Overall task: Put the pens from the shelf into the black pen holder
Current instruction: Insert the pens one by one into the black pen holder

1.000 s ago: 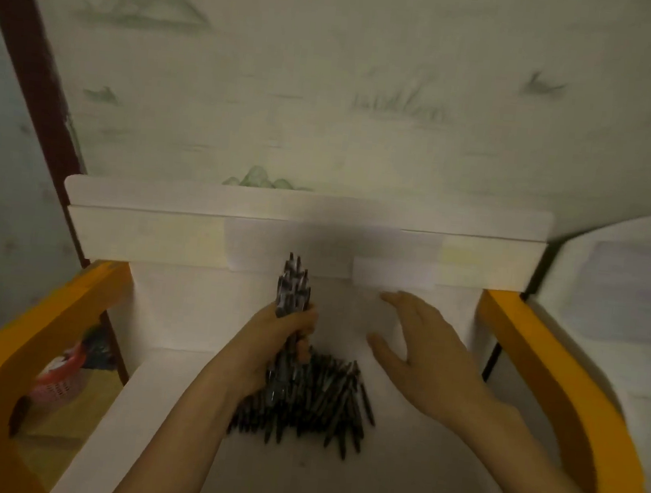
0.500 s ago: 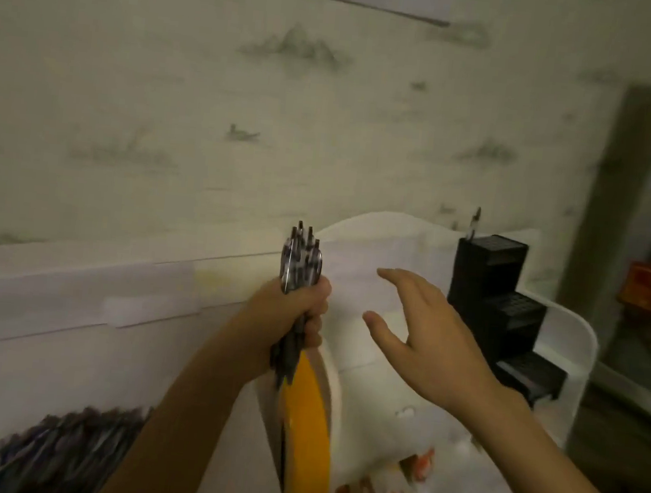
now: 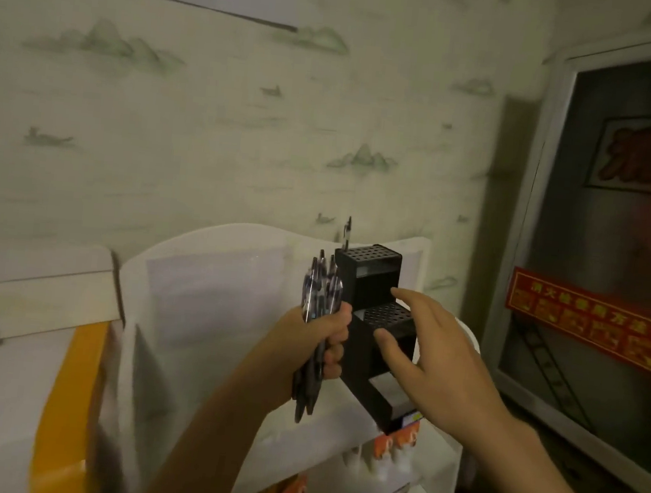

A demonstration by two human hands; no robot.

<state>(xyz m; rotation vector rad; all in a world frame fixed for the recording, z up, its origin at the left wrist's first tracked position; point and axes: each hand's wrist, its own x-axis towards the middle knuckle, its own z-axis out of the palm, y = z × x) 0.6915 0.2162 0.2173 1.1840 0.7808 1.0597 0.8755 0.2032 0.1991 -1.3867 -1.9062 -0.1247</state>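
Note:
My left hand (image 3: 313, 340) grips a bundle of dark pens (image 3: 321, 289) upright, just left of the black pen holder (image 3: 369, 274). The holder is a stepped black block with perforated tops, standing on a white shelf unit (image 3: 319, 416). One pen (image 3: 347, 230) stands in the back corner of its top tier. My right hand (image 3: 437, 352) hovers with its fingers spread, in front of the holder's middle tier, hiding part of the lower steps.
An orange divider (image 3: 70, 400) stands at the lower left. Small bottles (image 3: 387, 451) sit on the lower shelf under the holder. A dark panel with a red sign (image 3: 586, 327) is on the right, and patterned wallpaper runs behind.
The view has swung right, away from the pen pile. Both hands, the left still carrying the pen bundle, have come up close to the black pen holder.

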